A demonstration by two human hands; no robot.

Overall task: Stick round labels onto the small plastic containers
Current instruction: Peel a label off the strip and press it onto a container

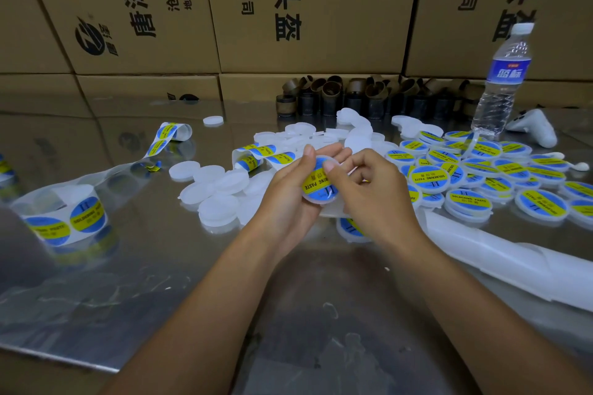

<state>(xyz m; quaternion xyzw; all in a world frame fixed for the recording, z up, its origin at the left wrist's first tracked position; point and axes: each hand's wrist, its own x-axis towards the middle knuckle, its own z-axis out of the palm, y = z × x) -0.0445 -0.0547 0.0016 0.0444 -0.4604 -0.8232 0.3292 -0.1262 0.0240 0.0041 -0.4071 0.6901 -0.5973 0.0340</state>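
One small round container (pixel 318 197) is held in the left grip (pixel 288 199), fingers curled round its rim; its upper edge is pinched by the right grip (pixel 372 192), thumb laid on the round label (pixel 313 184); "SOLDERING PASTE" is read on the label's yellow band; unlabelled containers (pixel 218 189) are heaped left of the grips, labelled containers (pixel 481 170) to the right; a label roll (pixel 64 218) stands far left; all is carried by a reflective metal desk (pixel 160 282); cardboard boxes (pixel 144 9) printed with Chinese characters are stacked beyond; a blue-labelled water bottle (pixel 500 80) stands beyond the right grip.
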